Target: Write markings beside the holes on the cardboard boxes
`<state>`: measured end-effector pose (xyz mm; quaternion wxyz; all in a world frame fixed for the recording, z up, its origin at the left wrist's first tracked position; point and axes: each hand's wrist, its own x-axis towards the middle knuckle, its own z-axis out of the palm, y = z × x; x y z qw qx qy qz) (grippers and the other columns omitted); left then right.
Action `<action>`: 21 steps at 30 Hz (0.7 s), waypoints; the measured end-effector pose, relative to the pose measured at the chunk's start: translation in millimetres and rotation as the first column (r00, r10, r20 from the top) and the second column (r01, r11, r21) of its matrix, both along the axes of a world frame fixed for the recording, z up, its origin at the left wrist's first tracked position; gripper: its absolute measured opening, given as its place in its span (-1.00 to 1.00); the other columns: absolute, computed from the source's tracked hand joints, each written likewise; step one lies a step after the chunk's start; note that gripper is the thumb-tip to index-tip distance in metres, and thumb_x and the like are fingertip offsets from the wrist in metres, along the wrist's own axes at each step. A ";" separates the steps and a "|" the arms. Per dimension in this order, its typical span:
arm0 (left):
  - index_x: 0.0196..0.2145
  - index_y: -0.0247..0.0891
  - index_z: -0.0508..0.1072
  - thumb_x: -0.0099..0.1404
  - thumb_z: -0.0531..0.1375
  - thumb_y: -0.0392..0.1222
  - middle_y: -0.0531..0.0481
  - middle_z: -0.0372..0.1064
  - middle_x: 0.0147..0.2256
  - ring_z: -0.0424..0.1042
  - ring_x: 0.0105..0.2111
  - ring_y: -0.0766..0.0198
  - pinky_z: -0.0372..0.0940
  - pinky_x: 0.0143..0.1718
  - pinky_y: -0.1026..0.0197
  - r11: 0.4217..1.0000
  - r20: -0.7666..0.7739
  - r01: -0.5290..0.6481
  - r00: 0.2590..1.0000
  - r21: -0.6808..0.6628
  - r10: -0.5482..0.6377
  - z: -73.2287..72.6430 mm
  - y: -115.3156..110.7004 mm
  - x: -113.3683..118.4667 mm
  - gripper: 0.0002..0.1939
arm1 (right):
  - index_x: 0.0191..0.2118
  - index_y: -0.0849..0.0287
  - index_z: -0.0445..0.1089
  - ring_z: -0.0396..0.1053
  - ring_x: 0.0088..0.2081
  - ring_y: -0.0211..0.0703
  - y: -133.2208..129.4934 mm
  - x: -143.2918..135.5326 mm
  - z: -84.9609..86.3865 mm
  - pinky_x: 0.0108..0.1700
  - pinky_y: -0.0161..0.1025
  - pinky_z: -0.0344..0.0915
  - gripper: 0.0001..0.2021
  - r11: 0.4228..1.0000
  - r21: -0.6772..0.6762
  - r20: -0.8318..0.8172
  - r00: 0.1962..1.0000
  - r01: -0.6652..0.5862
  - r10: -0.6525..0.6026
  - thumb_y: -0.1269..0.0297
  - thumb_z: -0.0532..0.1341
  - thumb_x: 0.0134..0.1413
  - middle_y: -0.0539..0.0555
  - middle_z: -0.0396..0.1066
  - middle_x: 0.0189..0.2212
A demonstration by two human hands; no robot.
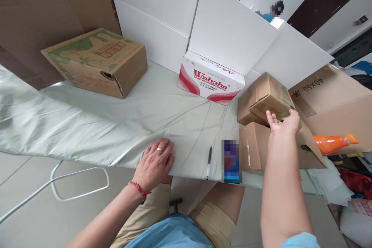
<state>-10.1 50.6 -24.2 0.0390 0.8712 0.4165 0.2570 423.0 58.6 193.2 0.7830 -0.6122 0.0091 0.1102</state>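
My left hand (157, 159) lies palm down at the near edge of the cloth-covered table (180, 124), fingers stretched out. Part of a pale object may show beside it, too hidden to name. My right hand (283, 121) reaches forward to a small brown cardboard box (271, 95) with green print. Its fingers are spread against the box's near side; whether they touch it everywhere I cannot tell. That box sits on top of other cardboard boxes (255, 139). Between my hands lie a pen (209, 162) and a phone-like blurred rectangle (231, 161).
A coconut carton (99, 60) stands at the left and a Wahaha water carton (210, 79) at the back, before white panels (229, 23). An orange bottle (334, 143) lies at the right beside a large open carton (340, 100). Two people are beyond the panels.
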 end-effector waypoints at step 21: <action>0.08 -0.42 0.44 0.47 0.24 0.04 -0.22 0.47 0.07 0.39 0.13 0.01 0.29 0.30 -0.17 0.783 0.445 -0.542 0.645 -0.306 0.621 76.6 201.4 -37.9 -0.55 | 0.36 0.21 0.40 0.28 0.36 0.15 -25.5 -288.5 -189.3 0.38 0.13 0.29 -0.55 0.240 -0.931 0.292 -0.166 -0.276 0.942 0.22 0.17 0.48 0.24 0.36 0.43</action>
